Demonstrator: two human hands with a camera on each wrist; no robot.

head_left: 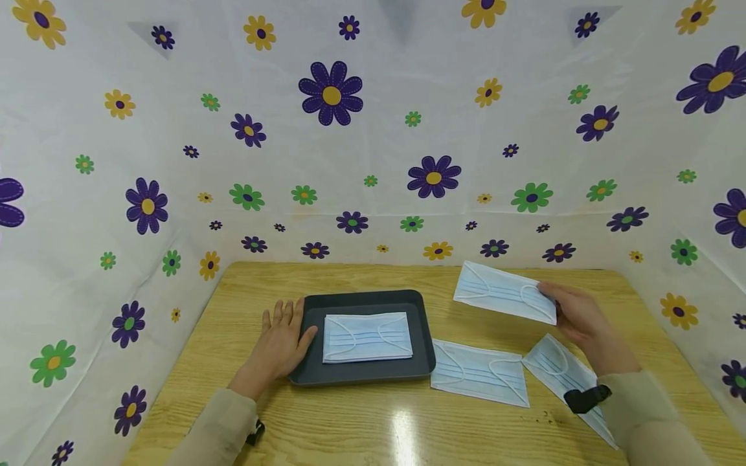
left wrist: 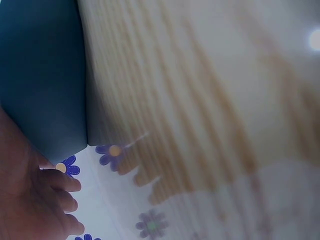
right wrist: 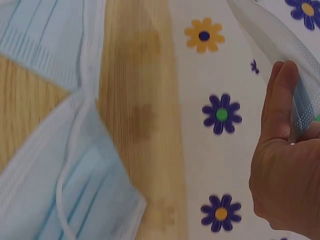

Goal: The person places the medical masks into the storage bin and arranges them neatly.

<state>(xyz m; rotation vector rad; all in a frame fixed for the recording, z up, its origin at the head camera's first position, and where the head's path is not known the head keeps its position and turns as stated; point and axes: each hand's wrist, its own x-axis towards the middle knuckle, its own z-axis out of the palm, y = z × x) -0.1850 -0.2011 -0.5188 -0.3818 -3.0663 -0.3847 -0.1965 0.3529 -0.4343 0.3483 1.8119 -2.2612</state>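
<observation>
My right hand (head_left: 574, 317) pinches a light blue face mask (head_left: 501, 291) by its right end, raised above the table. In the right wrist view, the fingers (right wrist: 280, 100) lie along one side of that mask (right wrist: 307, 100). My left hand (head_left: 282, 343) rests at the left side of a dark grey tray (head_left: 361, 375), fingers straight and thumb over the rim. A stack of face masks (head_left: 367, 336) lies flat inside the tray. Right of the tray, a face mask (head_left: 480, 372) lies on the table, and another face mask (head_left: 553, 362) lies slantwise under my right forearm.
The wooden table (head_left: 350, 427) is backed and flanked by a white flower-print sheet (head_left: 373, 142). The loose mask nearest the tray touches its right edge in the head view. A black wrist strap (head_left: 585, 398) sits on my right wrist.
</observation>
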